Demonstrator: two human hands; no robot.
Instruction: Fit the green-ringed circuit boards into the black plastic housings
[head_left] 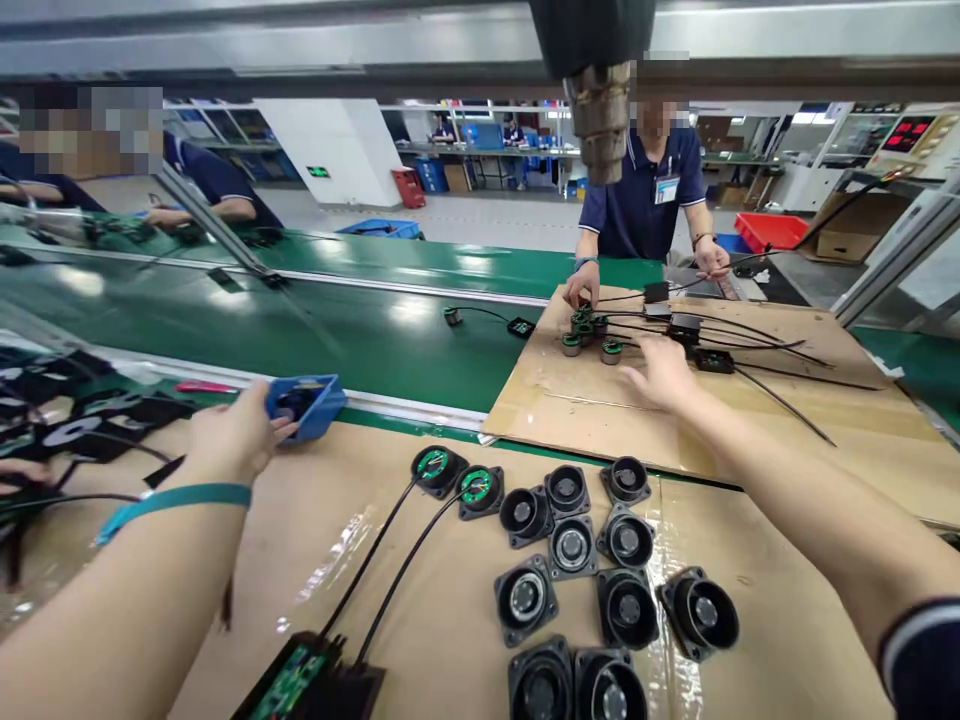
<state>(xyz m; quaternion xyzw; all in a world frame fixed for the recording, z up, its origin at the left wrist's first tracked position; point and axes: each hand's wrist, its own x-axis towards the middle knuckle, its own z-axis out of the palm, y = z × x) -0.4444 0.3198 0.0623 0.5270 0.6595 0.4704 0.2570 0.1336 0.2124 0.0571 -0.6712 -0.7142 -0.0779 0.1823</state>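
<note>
My left hand [238,432] grips a small blue bin [313,408] with dark pieces inside, at the near edge of the green belt. My right hand [660,372] reaches over the far cardboard, fingers spread, beside black boxes [714,361] with cables and several round green-topped parts [611,350]. Nearer, two black housings with green boards [477,487] are wired to black boxes [341,690] at the bottom. To their right lie several empty black square-flanged housings [573,546] on the near cardboard [420,600].
Across the green belt [360,340], a person [637,195] handles cables and parts on the far cardboard [600,410]. A dark tool with a metal tip [600,120] hangs overhead. Black parts and another hand [22,472] are at the left edge. A cabled part [452,316] lies on the belt.
</note>
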